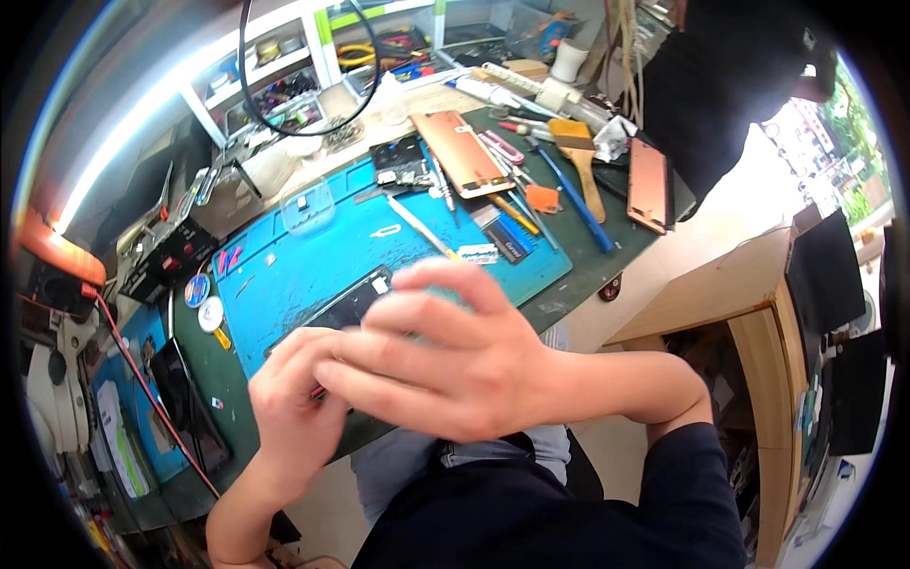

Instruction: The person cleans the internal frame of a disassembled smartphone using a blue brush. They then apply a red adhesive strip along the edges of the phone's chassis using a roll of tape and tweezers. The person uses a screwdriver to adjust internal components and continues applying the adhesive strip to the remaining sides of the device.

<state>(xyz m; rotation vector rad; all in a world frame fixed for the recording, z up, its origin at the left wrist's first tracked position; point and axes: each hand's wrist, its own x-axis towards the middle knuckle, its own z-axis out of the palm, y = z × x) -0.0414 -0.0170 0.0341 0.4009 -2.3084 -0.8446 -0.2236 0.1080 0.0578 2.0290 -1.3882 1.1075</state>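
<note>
My left hand [299, 389] is closed, its fingers curled around a small dark object with a red edge [318, 391], mostly hidden. Across it reaches my right hand [464, 356], somewhat blurred. The lower fingers of that hand bend in and meet the left fingertips, while the upper ones are raised and apart; whatever they pinch is hidden. Just beyond both hands, a dark phone [353, 302] lies on the blue work mat [284, 261], partly covered by them.
Past the phone lie a white pen-like tool [422, 228], a SIM-eject pin [386, 230] and a clear plastic box [308, 207]. Rose-gold phone panels [460, 152], a wide brush [578, 156] and a blue-handled tool [583, 213] occupy the right. A person [711, 95] in black stands at far right.
</note>
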